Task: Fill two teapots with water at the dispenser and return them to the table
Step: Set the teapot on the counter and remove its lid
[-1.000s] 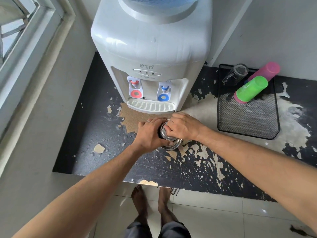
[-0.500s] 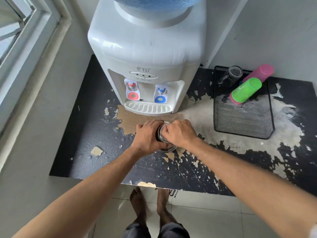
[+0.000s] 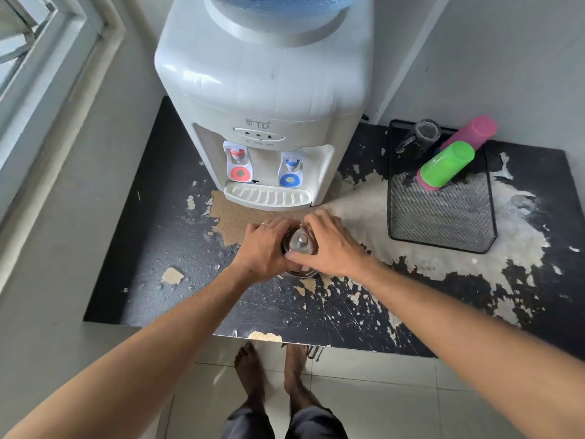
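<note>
The surface (image 3: 158, 248) is a black top with the coating flaked away in wide pale and tan patches at its middle and right. Items standing directly on it: a white water dispenser (image 3: 262, 99) at the rear centre; a teapot (image 3: 300, 245) with a knobbed lid, just in front of the dispenser's drip tray; a black mesh tray (image 3: 443, 223) at the right. Tiled floor (image 3: 395, 400) lies below the front edge

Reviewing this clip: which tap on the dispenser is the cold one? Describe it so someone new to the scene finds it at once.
Start at the white water dispenser on the black counter. Two taps sit in its front recess above the ribbed drip tray. Presumably cold by its colour, the blue tap is on the right in view, nearer the mesh tray; its neighbour, the red tap, has a red button.
</note>
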`<move>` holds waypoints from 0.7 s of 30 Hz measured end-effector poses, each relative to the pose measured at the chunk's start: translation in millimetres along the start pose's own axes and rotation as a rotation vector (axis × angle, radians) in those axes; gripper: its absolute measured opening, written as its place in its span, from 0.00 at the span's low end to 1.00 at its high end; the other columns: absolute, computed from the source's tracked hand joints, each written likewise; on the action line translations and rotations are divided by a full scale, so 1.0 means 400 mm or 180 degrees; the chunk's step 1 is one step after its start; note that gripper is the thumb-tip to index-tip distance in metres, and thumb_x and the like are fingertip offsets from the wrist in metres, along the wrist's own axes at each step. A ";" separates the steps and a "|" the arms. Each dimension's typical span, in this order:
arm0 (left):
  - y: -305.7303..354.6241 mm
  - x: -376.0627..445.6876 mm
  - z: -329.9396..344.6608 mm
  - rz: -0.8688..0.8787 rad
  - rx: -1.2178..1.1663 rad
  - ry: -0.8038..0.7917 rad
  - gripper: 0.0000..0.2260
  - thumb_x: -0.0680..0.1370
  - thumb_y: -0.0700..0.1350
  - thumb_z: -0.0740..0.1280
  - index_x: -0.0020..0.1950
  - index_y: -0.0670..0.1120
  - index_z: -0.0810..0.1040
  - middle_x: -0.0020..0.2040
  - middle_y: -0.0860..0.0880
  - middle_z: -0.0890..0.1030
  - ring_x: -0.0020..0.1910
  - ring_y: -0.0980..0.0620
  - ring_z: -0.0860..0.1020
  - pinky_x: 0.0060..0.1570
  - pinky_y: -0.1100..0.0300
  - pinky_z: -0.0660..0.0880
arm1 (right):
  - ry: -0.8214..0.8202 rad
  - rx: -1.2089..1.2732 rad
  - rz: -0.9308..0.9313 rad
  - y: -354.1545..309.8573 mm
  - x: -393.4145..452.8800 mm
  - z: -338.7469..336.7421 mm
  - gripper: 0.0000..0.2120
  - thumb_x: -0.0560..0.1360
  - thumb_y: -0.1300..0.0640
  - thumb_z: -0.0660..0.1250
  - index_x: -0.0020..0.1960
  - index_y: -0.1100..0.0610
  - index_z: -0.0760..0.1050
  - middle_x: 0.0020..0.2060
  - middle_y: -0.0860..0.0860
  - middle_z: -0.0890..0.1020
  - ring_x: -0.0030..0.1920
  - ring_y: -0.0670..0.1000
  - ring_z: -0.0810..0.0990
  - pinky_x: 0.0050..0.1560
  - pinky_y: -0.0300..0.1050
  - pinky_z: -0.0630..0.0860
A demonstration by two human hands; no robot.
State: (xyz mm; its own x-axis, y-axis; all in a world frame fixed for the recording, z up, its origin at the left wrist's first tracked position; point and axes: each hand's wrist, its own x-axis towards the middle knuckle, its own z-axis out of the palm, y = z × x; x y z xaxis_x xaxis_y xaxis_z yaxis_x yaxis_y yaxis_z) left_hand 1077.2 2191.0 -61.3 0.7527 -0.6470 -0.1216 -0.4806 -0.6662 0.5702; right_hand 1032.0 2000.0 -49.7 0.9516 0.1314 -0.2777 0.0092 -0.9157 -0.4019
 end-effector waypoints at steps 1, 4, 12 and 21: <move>-0.005 -0.004 0.001 0.0050 0.0103 0.0023 0.47 0.63 0.79 0.68 0.73 0.52 0.70 0.69 0.53 0.79 0.66 0.50 0.77 0.66 0.46 0.65 | -0.0094 0.0284 0.0062 0.000 -0.003 0.009 0.36 0.70 0.29 0.69 0.67 0.50 0.64 0.65 0.55 0.72 0.63 0.53 0.72 0.61 0.55 0.76; -0.016 -0.030 0.003 0.0017 0.0406 0.0178 0.54 0.62 0.82 0.66 0.78 0.50 0.66 0.74 0.50 0.74 0.73 0.48 0.71 0.74 0.39 0.60 | -0.0156 0.0527 0.0057 -0.005 -0.016 0.022 0.32 0.78 0.38 0.67 0.75 0.50 0.60 0.71 0.56 0.72 0.69 0.55 0.73 0.66 0.60 0.76; 0.010 -0.142 0.066 -0.1799 -0.0623 0.1285 0.57 0.58 0.79 0.73 0.77 0.47 0.61 0.71 0.45 0.67 0.69 0.45 0.68 0.71 0.44 0.66 | -0.0367 0.0625 0.0265 -0.009 0.005 0.015 0.38 0.77 0.35 0.67 0.80 0.46 0.57 0.80 0.55 0.62 0.77 0.57 0.65 0.74 0.63 0.66; 0.009 -0.106 0.085 -0.1929 -0.2708 0.0369 0.25 0.77 0.61 0.71 0.71 0.52 0.76 0.60 0.54 0.83 0.60 0.54 0.82 0.65 0.53 0.76 | 0.0218 0.0873 0.0837 -0.044 -0.008 0.058 0.32 0.76 0.31 0.66 0.71 0.48 0.63 0.65 0.56 0.75 0.61 0.54 0.77 0.50 0.46 0.73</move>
State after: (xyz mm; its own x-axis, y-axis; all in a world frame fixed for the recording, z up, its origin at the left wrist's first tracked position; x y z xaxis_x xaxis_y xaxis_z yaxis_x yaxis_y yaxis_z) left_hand 1028.3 2203.5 -81.9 0.8217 -0.2230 -0.5246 0.4318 -0.3573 0.8282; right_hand 1021.6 2024.3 -62.1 0.9290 -0.1284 -0.3471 -0.3114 -0.7779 -0.5458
